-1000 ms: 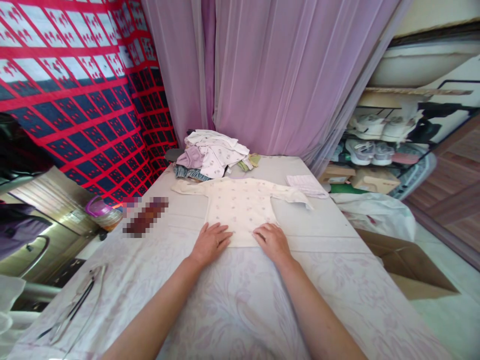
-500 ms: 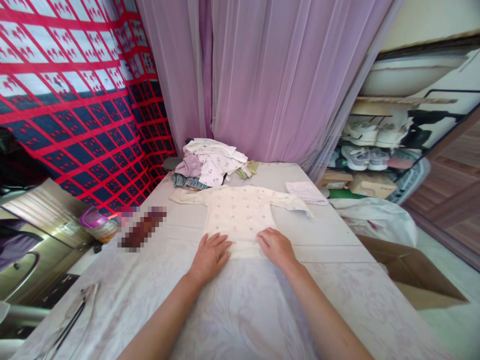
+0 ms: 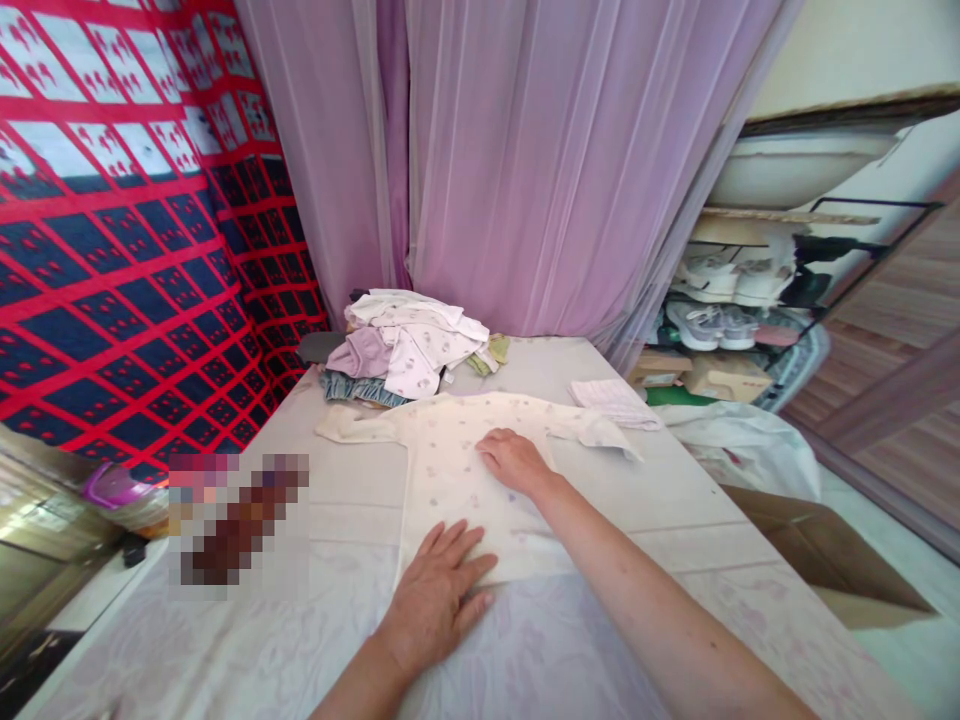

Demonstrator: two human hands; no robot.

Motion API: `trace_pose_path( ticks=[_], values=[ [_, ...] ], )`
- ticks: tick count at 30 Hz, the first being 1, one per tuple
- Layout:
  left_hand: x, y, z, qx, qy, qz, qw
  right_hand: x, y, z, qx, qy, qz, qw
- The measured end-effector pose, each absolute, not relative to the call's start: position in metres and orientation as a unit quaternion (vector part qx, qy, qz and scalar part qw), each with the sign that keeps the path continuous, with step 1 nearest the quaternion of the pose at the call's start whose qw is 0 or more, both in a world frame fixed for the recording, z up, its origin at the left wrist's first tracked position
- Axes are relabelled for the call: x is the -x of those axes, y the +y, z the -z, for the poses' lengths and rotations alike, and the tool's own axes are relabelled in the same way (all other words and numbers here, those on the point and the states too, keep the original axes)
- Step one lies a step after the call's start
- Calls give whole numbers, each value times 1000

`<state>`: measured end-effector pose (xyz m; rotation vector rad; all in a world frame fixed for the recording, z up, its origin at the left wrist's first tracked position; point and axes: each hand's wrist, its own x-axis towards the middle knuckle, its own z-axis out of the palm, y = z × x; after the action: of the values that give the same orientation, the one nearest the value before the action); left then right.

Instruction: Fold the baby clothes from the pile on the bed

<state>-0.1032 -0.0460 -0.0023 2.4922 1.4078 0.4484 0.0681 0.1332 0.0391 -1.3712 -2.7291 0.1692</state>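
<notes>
1. Presently we have a small cream baby shirt point(image 3: 457, 470) spread flat on the covered table point(image 3: 675, 480), neck toward twelve o'clock, hem toward six, both sleeves stretched out to nine and three.
2. Our left hand point(image 3: 439, 595) lies palm down at the shirt's lower hem, around seven o'clock of the garment, fingers spread and flat; it pins the cloth and grips nothing.
3. Our right hand point(image 3: 514, 462) rests flat on the chest of the shirt, at about one o'clock from the left hand, fingers extended and pressing on the fabric, nothing clamped in it.
4. As we judge it, the laying-out is done: the body looks smooth and the sleeves are open. No fold shows in it yet; sleeves and hem are all unturned, so any folding is still ahead.
5. A heap of unsorted clothes point(image 3: 401, 345) sits at eleven o'clock, just beyond the left sleeve, apparently still waiting.
6. One small folded white piece point(image 3: 615, 402) lies at two o'clock, near the right sleeve end, which suggests little of the heap is finished.
7. A cardboard box point(image 3: 825, 570) stands off the table at four o'clock.
</notes>
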Motion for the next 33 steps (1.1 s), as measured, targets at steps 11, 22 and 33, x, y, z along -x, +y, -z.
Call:
trace_pose_path(
  ticks=[11, 22, 33],
  values=[
    [103, -44, 4, -842, 485, -156, 178, -19, 192, -25, 506, -860, -57, 34],
    [100, -44, -7, -816, 503, -154, 239, 13, 190, -15, 520, -850, -43, 71],
    [100, -47, -4, -819, 500, -178, 217, 19, 190, -30, 499, -860, -104, -1]
  ],
)
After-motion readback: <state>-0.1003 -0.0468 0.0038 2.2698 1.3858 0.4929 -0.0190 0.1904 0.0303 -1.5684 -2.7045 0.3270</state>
